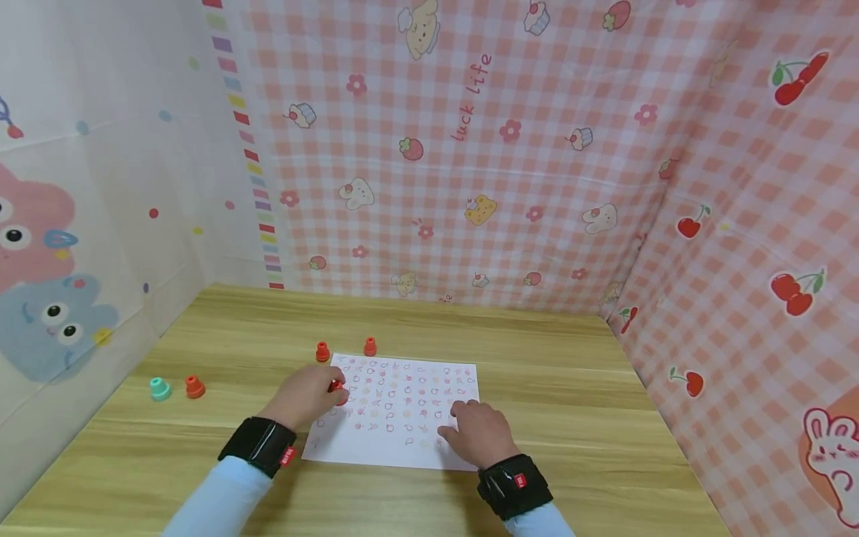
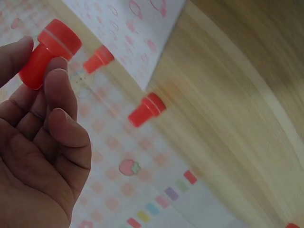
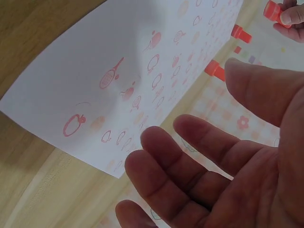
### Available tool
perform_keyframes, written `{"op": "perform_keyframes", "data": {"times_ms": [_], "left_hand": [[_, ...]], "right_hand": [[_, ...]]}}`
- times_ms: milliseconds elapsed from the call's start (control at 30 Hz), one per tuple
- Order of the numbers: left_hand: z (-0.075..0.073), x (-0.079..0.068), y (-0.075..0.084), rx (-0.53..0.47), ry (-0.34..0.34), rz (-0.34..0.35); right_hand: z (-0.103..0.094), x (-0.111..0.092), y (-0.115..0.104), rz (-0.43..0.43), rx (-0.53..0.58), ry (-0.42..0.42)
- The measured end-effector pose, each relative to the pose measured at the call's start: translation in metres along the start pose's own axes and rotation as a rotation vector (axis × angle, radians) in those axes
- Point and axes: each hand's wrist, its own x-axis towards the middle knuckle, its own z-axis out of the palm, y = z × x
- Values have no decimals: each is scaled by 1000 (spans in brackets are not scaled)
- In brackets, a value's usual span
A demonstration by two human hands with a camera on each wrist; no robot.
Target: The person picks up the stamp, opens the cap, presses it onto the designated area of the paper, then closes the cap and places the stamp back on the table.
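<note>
A white sheet of paper (image 1: pixel 389 452) covered in rows of small red and orange stamped prints lies on the wooden table. Over its left side, my left hand (image 1: pixel 312 395) pinches a red stamp (image 2: pixel 59 39) by its narrow handle, between thumb and fingertips. In the left wrist view the stamp's wide end points away from the palm. My right hand (image 1: pixel 482 432) is at the paper's right edge, with fingers relaxed and nothing in them. From the right wrist, the printed rackets and rings show beyond its fingers (image 3: pixel 156 178).
Two red stamps (image 1: pixel 323 351) (image 1: pixel 370 346) stand just behind the paper's far edge. At the table's left are a teal stamp (image 1: pixel 159 388) and an orange-red stamp (image 1: pixel 194 386). Patterned cloth walls (image 1: pixel 429 171) rise behind and on both sides of the table (image 1: pixel 570 350).
</note>
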Motion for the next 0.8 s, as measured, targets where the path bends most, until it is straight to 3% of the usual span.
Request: {"op": "perform_keyframes", "data": {"times_ms": [200, 433, 700, 800], "left_hand": [[-11, -2, -17, 44, 14, -64], [-22, -4, -43, 95, 35, -79], [-31, -7, -75, 116, 32, -171], [-36, -11, -85, 138, 45, -170]], "right_hand": [[0, -1, 0, 7, -16, -29], [0, -2, 0, 6, -18, -36], [-2, -4, 2, 7, -10, -42], [-2, -5, 2, 3, -7, -33]]}}
